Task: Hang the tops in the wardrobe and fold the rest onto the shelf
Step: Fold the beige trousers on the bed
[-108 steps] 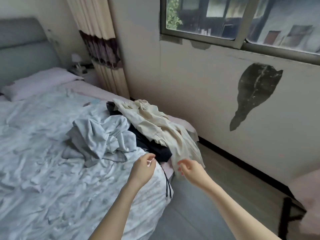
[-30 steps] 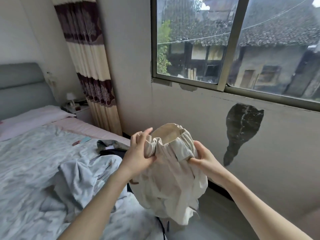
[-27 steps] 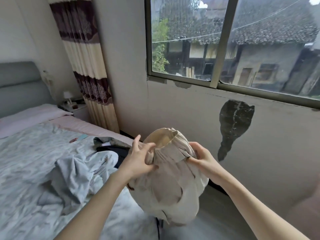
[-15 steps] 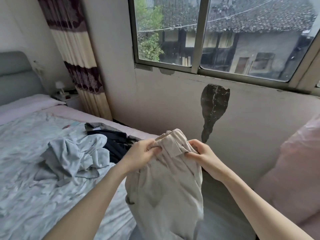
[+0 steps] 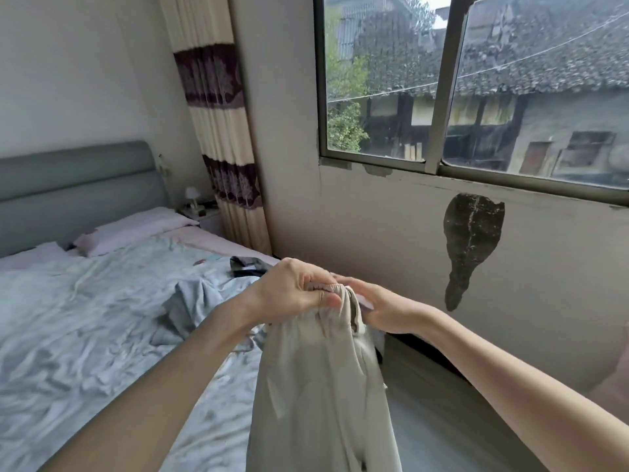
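Both hands, L (image 5: 292, 294) & R (image 5: 377, 308), pinch beige garment's (image 5: 320, 386) waistband; rest hangs below.

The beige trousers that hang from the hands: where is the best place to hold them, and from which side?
Grip the beige trousers at the gathered elastic waistband, one hand from each side, as the left hand and right hand do now. The legs then hang straight down.

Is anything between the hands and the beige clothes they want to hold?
No. The left hand already grips the beige garment at its gathered top, and the right hand touches it there too.
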Motion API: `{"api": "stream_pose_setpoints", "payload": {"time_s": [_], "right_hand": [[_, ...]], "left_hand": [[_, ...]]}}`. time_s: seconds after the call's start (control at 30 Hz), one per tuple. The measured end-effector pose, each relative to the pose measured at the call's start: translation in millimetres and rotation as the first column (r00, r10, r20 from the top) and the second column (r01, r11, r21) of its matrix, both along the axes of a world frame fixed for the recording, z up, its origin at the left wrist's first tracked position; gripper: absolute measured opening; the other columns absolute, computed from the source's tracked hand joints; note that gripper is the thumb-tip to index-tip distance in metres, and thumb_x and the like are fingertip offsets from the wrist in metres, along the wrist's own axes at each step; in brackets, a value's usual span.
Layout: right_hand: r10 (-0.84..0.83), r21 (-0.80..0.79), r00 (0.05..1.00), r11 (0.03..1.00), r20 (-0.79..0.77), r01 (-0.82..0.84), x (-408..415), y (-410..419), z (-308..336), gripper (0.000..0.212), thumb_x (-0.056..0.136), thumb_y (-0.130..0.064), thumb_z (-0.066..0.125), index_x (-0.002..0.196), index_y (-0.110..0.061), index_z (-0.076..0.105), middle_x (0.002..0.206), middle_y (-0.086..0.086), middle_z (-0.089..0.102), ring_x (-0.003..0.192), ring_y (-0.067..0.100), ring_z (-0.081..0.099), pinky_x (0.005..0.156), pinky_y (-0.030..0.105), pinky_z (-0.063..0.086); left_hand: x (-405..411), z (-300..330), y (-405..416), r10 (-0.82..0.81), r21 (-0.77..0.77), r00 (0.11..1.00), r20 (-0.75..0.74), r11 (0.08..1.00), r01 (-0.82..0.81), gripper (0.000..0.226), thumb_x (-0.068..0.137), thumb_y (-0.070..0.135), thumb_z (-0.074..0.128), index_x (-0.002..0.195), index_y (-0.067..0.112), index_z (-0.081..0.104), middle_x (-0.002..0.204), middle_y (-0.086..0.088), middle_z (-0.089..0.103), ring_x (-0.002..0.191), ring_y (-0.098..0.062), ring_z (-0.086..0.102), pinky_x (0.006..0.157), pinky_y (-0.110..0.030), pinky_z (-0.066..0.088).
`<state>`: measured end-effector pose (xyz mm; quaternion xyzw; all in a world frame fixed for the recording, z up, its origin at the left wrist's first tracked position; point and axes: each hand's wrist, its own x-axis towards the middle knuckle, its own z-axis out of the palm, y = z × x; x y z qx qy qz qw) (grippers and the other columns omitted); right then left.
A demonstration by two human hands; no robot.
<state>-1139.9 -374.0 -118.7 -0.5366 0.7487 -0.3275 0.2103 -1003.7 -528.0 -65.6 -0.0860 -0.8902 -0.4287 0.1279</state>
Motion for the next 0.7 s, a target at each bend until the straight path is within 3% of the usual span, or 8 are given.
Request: {"api": "stream_pose_setpoints", "payload": {"time_s": [0.13, 0.2, 0.33, 0.43, 0.5, 0.57, 0.63, 0.7], "right_hand": [[0.133, 0.316, 0.991, 0.941, -0.019, -0.121, 27, -32, 2, 0.037, 0.081, -0.017, 0.063, 0.117, -0.014, 0.056, 0.104, -0.005, 0.063, 0.095, 0.000, 0.055, 0.085, 0.027, 0.046], [0.103, 0.435, 0.995, 0.895, 0.016, -0.100, 32, -40, 0, 0.034, 0.080, -0.015, 0.065, 0.113, -0.011, 0.059, 0.106, 0.001, 0.065, 0.100, 0.008, 0.056, 0.089, 0.027, 0.044], [0.044, 0.604, 0.998, 0.797, -0.054, -0.002, 32, -46, -15, 0.035, 0.079, -0.038, 0.072, 0.103, -0.014, 0.063, 0.097, -0.006, 0.060, 0.097, 0.014, 0.056, 0.086, 0.027, 0.044], [-0.060, 0.668, 0.997, 0.740, -0.039, 0.071, 38, -58, -32, 0.042, 0.078, -0.041, 0.070, 0.106, -0.011, 0.063, 0.097, 0.002, 0.060, 0.093, 0.019, 0.059, 0.081, 0.032, 0.054], [-0.156, 0.574, 0.987, 0.806, -0.027, 0.143, 36, -64, -34, 0.036, 0.079, -0.035, 0.070, 0.101, -0.006, 0.067, 0.097, 0.012, 0.068, 0.091, 0.023, 0.066, 0.078, 0.034, 0.058], [-0.280, 0.359, 0.954, 0.884, -0.110, 0.300, 25, -64, -26, 0.027, 0.076, -0.028, 0.068, 0.082, -0.002, 0.070, 0.076, 0.009, 0.068, 0.074, 0.020, 0.067, 0.068, 0.033, 0.056], [-0.388, 0.168, 0.910, 0.897, -0.147, 0.409, 16, -65, -13, 0.024, 0.074, -0.023, 0.069, 0.070, 0.001, 0.065, 0.061, 0.005, 0.059, 0.059, 0.016, 0.057, 0.056, 0.028, 0.047], [-0.456, 0.011, 0.886, 0.889, -0.088, 0.459, 13, -69, -3, 0.025, 0.073, -0.020, 0.071, 0.069, 0.004, 0.064, 0.059, 0.004, 0.052, 0.058, 0.014, 0.047, 0.054, 0.027, 0.038]], "left_hand": [[37, 9, -27, 0.138, -0.056, 0.990, -0.020, 0.989, -0.139, 0.026, 0.079, 0.009, 0.075, 0.075, 0.034, 0.068, 0.069, 0.022, 0.065, 0.070, 0.008, 0.059, 0.068, -0.009, 0.043], [56, 8, -43, 0.225, -0.057, 0.974, -0.027, 0.972, -0.226, 0.025, 0.078, 0.006, 0.074, 0.072, 0.029, 0.068, 0.066, 0.018, 0.063, 0.066, 0.008, 0.057, 0.066, -0.010, 0.041], [85, 8, -66, 0.365, -0.049, 0.929, -0.069, 0.928, -0.368, 0.005, 0.080, 0.007, 0.073, 0.074, 0.006, 0.072, 0.073, -0.006, 0.065, 0.070, -0.006, 0.057, 0.069, -0.020, 0.043], [101, 10, -82, 0.442, -0.049, 0.885, -0.147, 0.890, -0.453, 0.005, 0.080, 0.009, 0.073, 0.078, 0.004, 0.073, 0.071, 0.002, 0.061, 0.069, -0.005, 0.055, 0.070, -0.016, 0.041], [111, 11, -93, 0.483, -0.080, 0.862, -0.152, 0.864, -0.498, 0.003, 0.079, 0.013, 0.074, 0.076, 0.013, 0.073, 0.071, 0.008, 0.061, 0.072, -0.008, 0.057, 0.070, -0.020, 0.042], [121, 10, -108, 0.501, -0.222, 0.856, -0.128, 0.827, -0.517, 0.017, 0.077, 0.025, 0.077, 0.065, 0.031, 0.067, 0.066, 0.015, 0.060, 0.070, -0.008, 0.057, 0.069, -0.025, 0.040], [134, 7, -125, 0.540, -0.462, 0.837, -0.088, 0.723, -0.514, 0.025, 0.073, 0.042, 0.078, 0.059, 0.032, 0.058, 0.065, 0.014, 0.058, 0.071, -0.013, 0.053, 0.065, -0.027, 0.034], [145, 3, -138, 0.584, -0.668, 0.810, -0.049, 0.584, -0.461, 0.038, 0.069, 0.057, 0.073, 0.061, 0.028, 0.052, 0.070, 0.013, 0.050, 0.074, -0.014, 0.048, 0.063, -0.028, 0.029]]}}
